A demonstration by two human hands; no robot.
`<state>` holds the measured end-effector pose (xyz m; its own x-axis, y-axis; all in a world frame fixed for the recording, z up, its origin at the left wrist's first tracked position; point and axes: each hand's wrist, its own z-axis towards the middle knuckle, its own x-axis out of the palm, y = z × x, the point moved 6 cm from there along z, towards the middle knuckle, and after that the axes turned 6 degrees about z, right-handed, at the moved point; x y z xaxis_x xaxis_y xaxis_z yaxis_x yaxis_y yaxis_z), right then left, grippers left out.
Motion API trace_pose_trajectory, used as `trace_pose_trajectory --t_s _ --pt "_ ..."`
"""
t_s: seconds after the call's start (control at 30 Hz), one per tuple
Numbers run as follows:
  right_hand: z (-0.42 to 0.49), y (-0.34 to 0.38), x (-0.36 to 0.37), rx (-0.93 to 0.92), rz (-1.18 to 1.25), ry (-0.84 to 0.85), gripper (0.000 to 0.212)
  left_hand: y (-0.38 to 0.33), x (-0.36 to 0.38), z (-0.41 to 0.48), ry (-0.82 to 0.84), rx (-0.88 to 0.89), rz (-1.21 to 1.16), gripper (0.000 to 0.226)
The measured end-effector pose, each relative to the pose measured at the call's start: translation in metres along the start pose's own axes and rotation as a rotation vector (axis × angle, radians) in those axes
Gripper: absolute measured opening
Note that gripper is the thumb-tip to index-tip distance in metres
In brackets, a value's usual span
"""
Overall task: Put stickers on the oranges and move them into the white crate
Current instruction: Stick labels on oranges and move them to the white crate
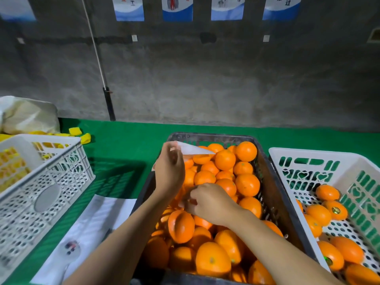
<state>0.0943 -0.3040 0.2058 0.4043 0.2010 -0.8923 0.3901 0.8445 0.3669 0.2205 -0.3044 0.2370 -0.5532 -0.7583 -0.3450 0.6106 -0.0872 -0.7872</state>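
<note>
- A translucent white sheet of sticker backing paper was held up over the far left corner of the dark grey plastic crate, pinched at its upper end by the left hand, fingers curled round the edge.
- The lower end of that same sheet was pinched by the right hand, thumb and fingertips drawn together just above the fruit; whether a sticker was caught between them could not be told.
- The dark crate was seen packed with round bright oranges, heaped close and touching.
- To the right, just beside the dark crate, the white perforated plastic crate was found on the green table covering, with a handful of oranges already lying in it.
- On one of those, a small shiny round sticker was shown facing up.
- At the left, a second white lattice crate was seen, with yellow pieces lying in it.
- More yellow pieces were scattered behind it, near a pale bulging sack.
- A white paper sheet was laid flat on the green covering between the lattice crate and the dark one.
</note>
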Motion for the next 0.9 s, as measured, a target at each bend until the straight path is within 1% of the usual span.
trace_pose_trajectory --t_s 0.13,0.23,0.27,0.33,0.43,0.5,0.6,0.67,0.77,0.9 --pt "-0.002 0.004 0.007 -0.002 0.094 0.111 0.036 -0.002 -0.002 0.0 -0.016 0.002 0.013 0.01" --pt "-0.006 0.004 0.008 0.023 0.239 0.224 0.018 -0.001 -0.001 0.0 -0.015 0.001 0.024 0.01" --pt "-0.007 0.004 0.007 0.033 0.286 0.263 0.018 -0.001 0.0 0.0 -0.01 0.001 0.028 0.01" --pt "-0.009 0.002 0.005 0.067 0.339 0.337 0.026 -0.003 0.001 -0.001 0.004 0.009 0.031 0.01" --pt "-0.01 -0.001 0.004 0.117 0.39 0.384 0.03 -0.004 0.002 -0.002 0.028 0.026 0.041 0.011" --pt "-0.012 0.003 0.008 0.117 0.364 0.437 0.038 -0.004 0.002 -0.003 0.031 0.031 0.053 0.013" --pt "-0.021 0.004 0.027 0.186 0.208 0.628 0.067 -0.004 0.003 -0.003 0.035 0.032 0.057 0.014" --pt "-0.026 0.004 0.034 0.245 0.162 0.713 0.079 -0.005 0.003 -0.003 0.038 0.04 0.075 0.015" --pt "-0.027 0.007 0.039 0.277 0.136 0.732 0.093 -0.005 0.004 -0.004 0.048 0.048 0.092 0.019" --pt "-0.02 0.004 0.043 0.291 0.115 0.662 0.107 -0.007 0.003 -0.005 0.052 0.059 0.11 0.025"
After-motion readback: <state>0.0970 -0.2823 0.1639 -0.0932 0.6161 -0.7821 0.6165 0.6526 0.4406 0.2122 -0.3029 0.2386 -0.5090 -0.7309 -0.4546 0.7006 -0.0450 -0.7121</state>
